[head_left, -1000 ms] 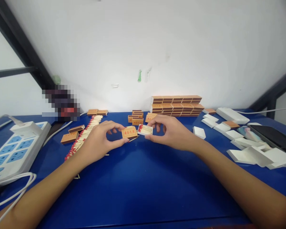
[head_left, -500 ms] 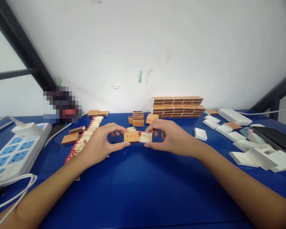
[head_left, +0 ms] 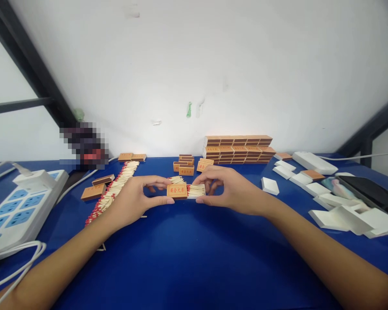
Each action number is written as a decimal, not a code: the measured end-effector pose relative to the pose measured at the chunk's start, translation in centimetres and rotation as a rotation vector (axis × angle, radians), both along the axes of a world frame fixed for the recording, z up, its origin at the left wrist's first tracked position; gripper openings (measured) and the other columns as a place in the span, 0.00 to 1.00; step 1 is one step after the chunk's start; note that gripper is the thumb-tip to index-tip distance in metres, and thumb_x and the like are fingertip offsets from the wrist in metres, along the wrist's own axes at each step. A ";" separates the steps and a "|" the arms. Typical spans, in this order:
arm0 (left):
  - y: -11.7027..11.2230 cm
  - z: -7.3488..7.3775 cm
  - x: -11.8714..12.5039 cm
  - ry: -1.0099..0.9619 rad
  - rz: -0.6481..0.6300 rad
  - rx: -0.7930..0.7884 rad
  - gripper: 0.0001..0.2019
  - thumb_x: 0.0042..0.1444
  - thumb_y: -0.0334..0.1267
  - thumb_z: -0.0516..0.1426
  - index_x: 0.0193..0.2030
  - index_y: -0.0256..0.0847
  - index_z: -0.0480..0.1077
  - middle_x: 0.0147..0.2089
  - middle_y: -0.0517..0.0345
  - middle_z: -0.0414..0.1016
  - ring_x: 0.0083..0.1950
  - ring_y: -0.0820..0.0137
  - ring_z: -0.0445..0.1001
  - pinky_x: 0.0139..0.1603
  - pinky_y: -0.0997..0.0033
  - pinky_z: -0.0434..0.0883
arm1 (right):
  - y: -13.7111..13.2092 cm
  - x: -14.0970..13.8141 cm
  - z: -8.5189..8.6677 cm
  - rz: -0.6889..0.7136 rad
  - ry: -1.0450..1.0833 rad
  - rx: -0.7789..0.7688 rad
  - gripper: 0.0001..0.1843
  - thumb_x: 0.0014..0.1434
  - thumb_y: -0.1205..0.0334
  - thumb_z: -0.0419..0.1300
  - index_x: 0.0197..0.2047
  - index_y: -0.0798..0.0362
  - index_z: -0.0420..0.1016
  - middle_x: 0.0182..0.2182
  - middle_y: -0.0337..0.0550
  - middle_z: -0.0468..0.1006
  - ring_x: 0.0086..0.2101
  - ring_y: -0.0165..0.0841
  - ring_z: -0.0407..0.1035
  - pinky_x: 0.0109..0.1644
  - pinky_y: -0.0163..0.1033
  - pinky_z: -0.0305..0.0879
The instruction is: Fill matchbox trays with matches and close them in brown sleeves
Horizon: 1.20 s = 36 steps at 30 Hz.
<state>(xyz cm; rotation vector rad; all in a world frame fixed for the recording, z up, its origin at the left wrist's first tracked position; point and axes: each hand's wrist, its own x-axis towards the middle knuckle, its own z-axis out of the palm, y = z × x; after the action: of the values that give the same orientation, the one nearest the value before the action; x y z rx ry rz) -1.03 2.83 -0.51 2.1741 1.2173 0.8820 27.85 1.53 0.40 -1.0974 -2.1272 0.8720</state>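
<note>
My left hand (head_left: pixel 137 198) pinches the orange matchbox sleeve (head_left: pixel 176 190) with red printing between thumb and fingers. Out of its right end sticks a white tray (head_left: pixel 200 196) filled with red-headed matches (head_left: pixel 195 189). My right hand (head_left: pixel 224 188) grips that tray's outer end, thumb in front and fingers behind. A few loose matches (head_left: pixel 176 180) show just behind the sleeve. Left of my left hand lies a long row of matches (head_left: pixel 118 185), partly covered by my forearm.
Stacked matchboxes (head_left: pixel 239 150) stand against the wall, with a smaller group (head_left: pixel 185 165) beside them. White trays (head_left: pixel 299 181) and a phone (head_left: pixel 368 191) lie at the right. A power strip (head_left: pixel 22 206) with white cables occupies the left, near two matchboxes (head_left: pixel 93 192).
The view has shifted slightly, so the table and hands sit a little lower in the picture. Sleeve and tray look pulled apart about as far as before.
</note>
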 end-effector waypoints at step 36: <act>-1.1 0.4 1.1 -0.192 0.180 0.066 0.20 0.49 0.50 0.74 0.47 0.43 0.84 0.44 0.55 0.88 0.44 0.60 0.85 0.47 0.62 0.82 | -3.3 -5.3 -2.3 -0.187 0.542 -0.129 0.45 0.71 0.39 0.58 0.82 0.39 0.42 0.80 0.48 0.46 0.76 0.46 0.49 0.77 0.60 0.55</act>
<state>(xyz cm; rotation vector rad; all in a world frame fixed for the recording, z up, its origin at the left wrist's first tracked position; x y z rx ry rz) 0.11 1.76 -0.07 1.9977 1.3182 1.1916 22.50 -1.72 -1.87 -0.9657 -1.5188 1.0826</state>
